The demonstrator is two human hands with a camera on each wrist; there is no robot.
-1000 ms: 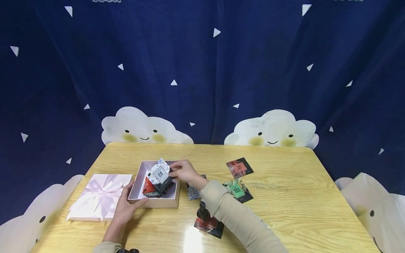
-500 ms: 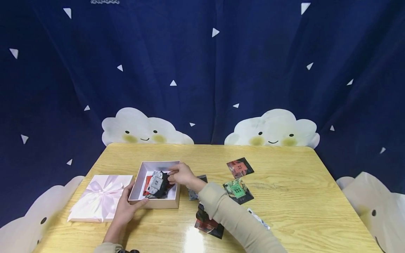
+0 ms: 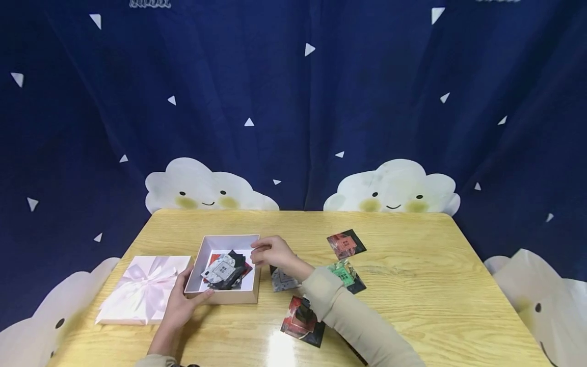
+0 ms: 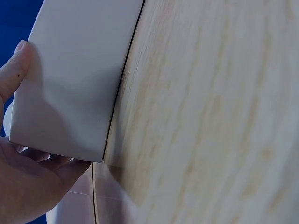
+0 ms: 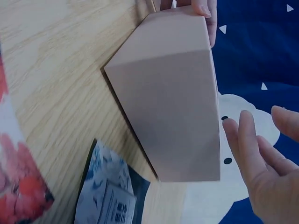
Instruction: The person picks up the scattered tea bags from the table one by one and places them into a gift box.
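Observation:
An open pale pink gift box holds several flat packets; a white-and-grey packet lies on top, with black and red ones showing beneath. My left hand grips the box's near left corner, thumb on the front wall and fingers along the left side; the left wrist view shows this hand too. Just over the box's right edge, my right hand has loosely bent fingers and holds nothing. Apart from the box wall, the same hand appears in the right wrist view.
A white lid with a satin bow lies left of the box. On the right are a blue-grey packet, a red packet, a green-labelled packet and a red-and-black packet. A dark blue curtain hangs behind the table.
The white-and-grey packet, held up by my right hand earlier, now lies in the box. My right hand has let go and drawn back to the right. My left hand stays on the box.

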